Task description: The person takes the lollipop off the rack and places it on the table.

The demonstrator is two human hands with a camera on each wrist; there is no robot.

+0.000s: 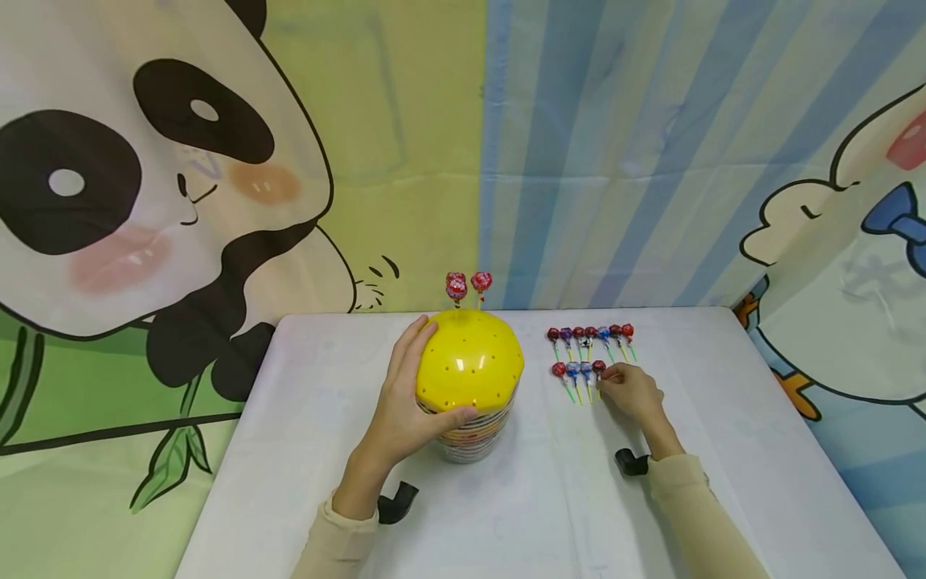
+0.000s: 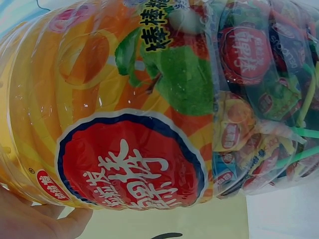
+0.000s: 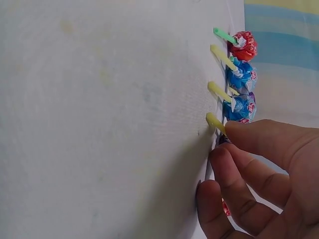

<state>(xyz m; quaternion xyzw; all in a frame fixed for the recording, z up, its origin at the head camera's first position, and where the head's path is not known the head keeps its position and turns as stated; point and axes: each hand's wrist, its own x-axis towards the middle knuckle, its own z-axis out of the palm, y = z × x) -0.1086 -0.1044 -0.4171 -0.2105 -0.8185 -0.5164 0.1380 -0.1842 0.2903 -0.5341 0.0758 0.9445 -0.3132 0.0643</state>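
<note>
A clear jar (image 1: 466, 450) of wrapped lollipops, topped by a yellow domed lid (image 1: 470, 362) dotted with small holes, stands upright on the table. My left hand (image 1: 401, 410) grips it from the left, thumb across the front of the lid and fingers round its side. In the left wrist view the jar's orange label (image 2: 134, 159) shows a green apple. Red lollipops (image 1: 456, 287) stand in the far part of the lid. My right hand (image 1: 633, 390) pinches a dark red lollipop (image 1: 599, 366) at the right end of the nearer row; its yellow stick (image 3: 215, 121) shows in the right wrist view.
Beside the held one lie red and blue lollipops (image 1: 574, 370). A farther row of several lollipops (image 1: 579, 332) lies behind them, sticks toward me. The white table (image 1: 723, 386) ends at a cloth backdrop (image 1: 412, 161) with a panda.
</note>
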